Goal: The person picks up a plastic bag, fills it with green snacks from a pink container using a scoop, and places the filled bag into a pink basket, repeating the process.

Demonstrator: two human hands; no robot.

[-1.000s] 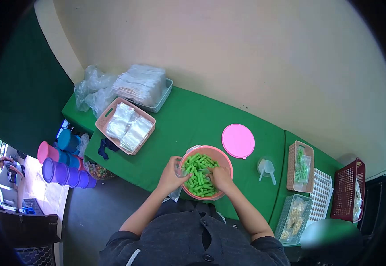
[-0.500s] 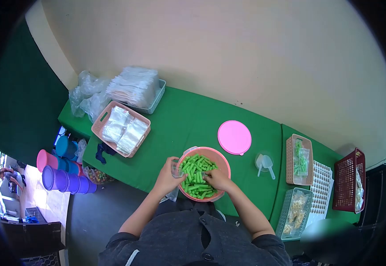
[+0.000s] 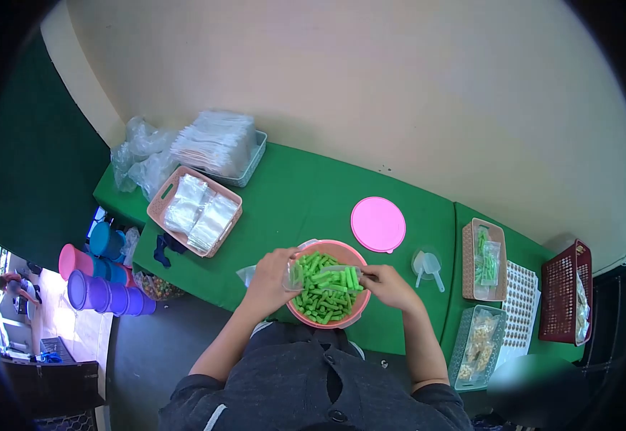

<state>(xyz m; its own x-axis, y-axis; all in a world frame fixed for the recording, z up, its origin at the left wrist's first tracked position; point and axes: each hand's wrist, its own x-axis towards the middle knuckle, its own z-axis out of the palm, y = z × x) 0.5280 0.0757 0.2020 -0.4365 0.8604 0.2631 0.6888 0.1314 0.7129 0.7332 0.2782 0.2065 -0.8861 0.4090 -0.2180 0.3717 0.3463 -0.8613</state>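
Observation:
A round pink tub (image 3: 362,307) full of short green sticks (image 3: 320,305) stands at the table's front edge, before my body. My left hand (image 3: 270,276) is closed at the tub's left rim around a small clear plastic container (image 3: 293,276). A clear plastic bag (image 3: 246,275) sticks out behind that hand. My right hand (image 3: 392,285) is closed at the tub's right rim, its fingertips pinching the end of a clear plastic piece (image 3: 336,270) with green sticks against it, over the tub. I cannot tell exactly what this clear piece is.
A pink lid (image 3: 378,225) and a clear cup with a white scoop (image 3: 433,269) lie rightward. Baskets of clear bags (image 3: 212,215) stand left. Further right are a basket of packed green sticks (image 3: 487,293), a grey-green basket (image 3: 498,352) and a maroon basket (image 3: 555,294).
My right hand has risen out of the green sticks to the tub's right rim, with a clear piece and sticks now at its fingertips. My left hand has shifted slightly up and left.

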